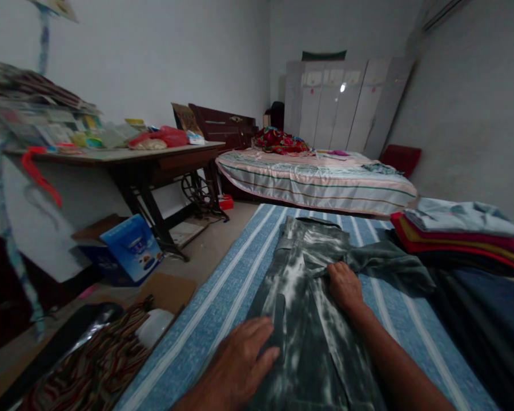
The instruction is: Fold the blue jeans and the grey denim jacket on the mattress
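A grey-green mottled jacket (297,297) lies lengthwise on a blue-and-white striped sheet (223,319), its collar end away from me. One sleeve (389,262) stretches out to the right across the sheet. My right hand (345,285) has its fingers curled onto the cloth where that sleeve meets the body, gripping the fabric there. Over the jacket's left side, beside a pocket-like flap, is my left hand (244,357), slightly blurred, fingers extended and thumb apart. It holds nothing.
Folded clothes (462,234) are stacked at the right, with dark garments (488,308) beside them. A sewing-machine table (163,153) stands along the left wall. Below it are a blue box (132,251) and a carton (171,285). Beyond the sheet stands a bed (317,185).
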Motion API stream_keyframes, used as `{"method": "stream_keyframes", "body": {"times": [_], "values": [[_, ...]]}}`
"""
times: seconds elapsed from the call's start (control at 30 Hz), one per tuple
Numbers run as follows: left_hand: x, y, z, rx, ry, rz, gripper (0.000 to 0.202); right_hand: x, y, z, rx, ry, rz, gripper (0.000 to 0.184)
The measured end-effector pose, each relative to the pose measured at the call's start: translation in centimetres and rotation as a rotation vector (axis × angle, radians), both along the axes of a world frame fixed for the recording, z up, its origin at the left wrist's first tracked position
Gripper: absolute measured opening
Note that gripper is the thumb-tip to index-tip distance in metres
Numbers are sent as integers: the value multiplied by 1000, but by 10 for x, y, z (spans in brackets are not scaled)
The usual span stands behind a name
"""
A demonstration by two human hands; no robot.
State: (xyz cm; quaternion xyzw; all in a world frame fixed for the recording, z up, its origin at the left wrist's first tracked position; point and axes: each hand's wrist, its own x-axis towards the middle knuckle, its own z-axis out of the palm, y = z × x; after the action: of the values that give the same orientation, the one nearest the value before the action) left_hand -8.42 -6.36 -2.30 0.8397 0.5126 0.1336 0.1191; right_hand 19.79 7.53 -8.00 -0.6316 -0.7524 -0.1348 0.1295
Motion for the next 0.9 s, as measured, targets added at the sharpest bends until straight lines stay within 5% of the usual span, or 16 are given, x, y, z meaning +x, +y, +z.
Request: {"method": "stream_keyframes", "body": {"times": [0.13, 0.3, 0.5, 0.67, 0.9], "values": [[24, 70, 12, 61, 63, 72, 43, -2, 0, -3, 68, 54, 11, 20], [62, 139, 1, -20, 197, 135, 62, -1, 1, -6, 172, 135, 46, 21], [74, 156, -17, -112, 267, 117, 72, 0, 2, -8, 323, 204, 133, 20], [69, 161, -7, -136, 247, 79, 64, -2, 3, -11, 358, 256, 166, 22], [88, 211, -4, 289, 110, 210, 30, -2, 4, -20, 358, 295, 203, 26]]}}
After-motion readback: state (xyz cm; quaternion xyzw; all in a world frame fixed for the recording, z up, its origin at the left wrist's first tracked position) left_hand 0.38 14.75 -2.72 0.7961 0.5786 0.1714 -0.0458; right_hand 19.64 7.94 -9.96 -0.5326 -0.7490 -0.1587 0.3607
